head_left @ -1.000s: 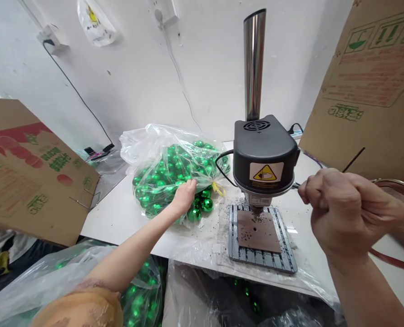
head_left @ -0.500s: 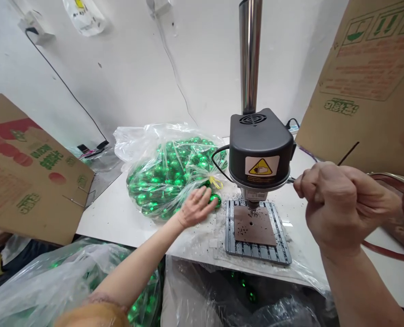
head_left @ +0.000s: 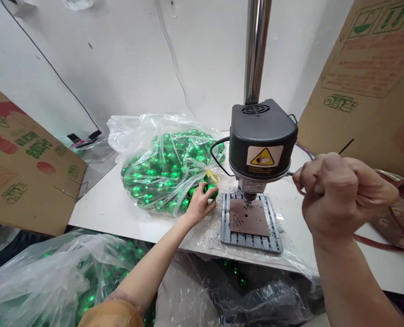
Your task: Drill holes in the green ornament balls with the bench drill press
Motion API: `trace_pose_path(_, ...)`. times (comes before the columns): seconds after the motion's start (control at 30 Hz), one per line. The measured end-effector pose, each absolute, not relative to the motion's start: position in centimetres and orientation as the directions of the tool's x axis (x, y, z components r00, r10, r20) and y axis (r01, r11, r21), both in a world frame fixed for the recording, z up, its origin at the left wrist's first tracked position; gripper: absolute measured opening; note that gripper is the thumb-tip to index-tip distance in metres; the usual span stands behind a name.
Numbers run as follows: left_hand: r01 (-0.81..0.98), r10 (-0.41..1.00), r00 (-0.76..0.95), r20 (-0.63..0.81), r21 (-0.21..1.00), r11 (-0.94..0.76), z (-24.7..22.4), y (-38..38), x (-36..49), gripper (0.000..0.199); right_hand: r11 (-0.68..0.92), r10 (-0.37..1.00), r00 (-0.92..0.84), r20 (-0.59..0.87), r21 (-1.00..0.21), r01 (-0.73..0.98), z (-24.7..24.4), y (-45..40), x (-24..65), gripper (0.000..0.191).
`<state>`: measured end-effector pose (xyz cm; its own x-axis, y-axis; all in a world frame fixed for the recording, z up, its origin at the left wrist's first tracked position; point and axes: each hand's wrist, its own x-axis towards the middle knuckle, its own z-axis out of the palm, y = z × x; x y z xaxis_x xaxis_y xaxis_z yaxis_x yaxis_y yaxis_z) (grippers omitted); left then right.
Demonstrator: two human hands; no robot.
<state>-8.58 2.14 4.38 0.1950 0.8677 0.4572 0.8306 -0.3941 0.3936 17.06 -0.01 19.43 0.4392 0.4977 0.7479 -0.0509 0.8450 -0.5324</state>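
Note:
My left hand (head_left: 202, 203) is closed round a shiny green ball (head_left: 211, 191) at the mouth of a clear plastic bag (head_left: 130, 129). Many more such balls (head_left: 169, 156) fill the bag, and a yellow tie (head_left: 211, 175) hangs at its neck. My right hand (head_left: 345, 195) makes a fist round the feed lever of a small bench drill press (head_left: 263, 131); a thin dark rod (head_left: 346, 146) of it sticks out above the knuckles. Under the drill head, a brown pad (head_left: 249, 225) with a small hole lies on the slotted grey base plate (head_left: 275, 243). Dark shavings are scattered over both.
Cardboard boxes stand at the left (head_left: 28, 181) and right (head_left: 358, 86) of the white table (head_left: 96, 200). Below the front edge are a plastic bag of green balls (head_left: 62, 272) and crumpled clear plastic (head_left: 266, 304). A black cable (head_left: 213, 156) loops beside the drill.
My left fingers, spread over the ball before, are now curled round it. The right fist stays on the lever. The camera view has shifted slightly.

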Motion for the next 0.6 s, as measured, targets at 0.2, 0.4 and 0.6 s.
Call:
trace_pose_path(0.2, -0.226, 0.986, -0.167, 0.019, 0.972, -0.057, 7.9, -1.4, -4.0, 0.048, 0.851, 0.473, 0.457, 0.754, -0.525, -0.014, 19.4, 0.1, 16.9, 0.043)
trace_pose_path(0.4, -0.622, 0.948, 0.111, -0.297, 0.724, 0.299, 7.6, -2.1, -1.9, 0.041, 0.856, 0.464, 0.449, 0.764, -0.516, -0.007, 19.4, 0.3, 17.0, 0.041)
trace_pose_path(0.6, -0.723, 0.950, 0.072, -0.305, 0.640, 0.260, 6.2, -1.3, -1.4, 0.039, 0.859, 0.465, 0.437, 0.770, -0.513, -0.010, 19.2, 0.4, 17.2, 0.042)
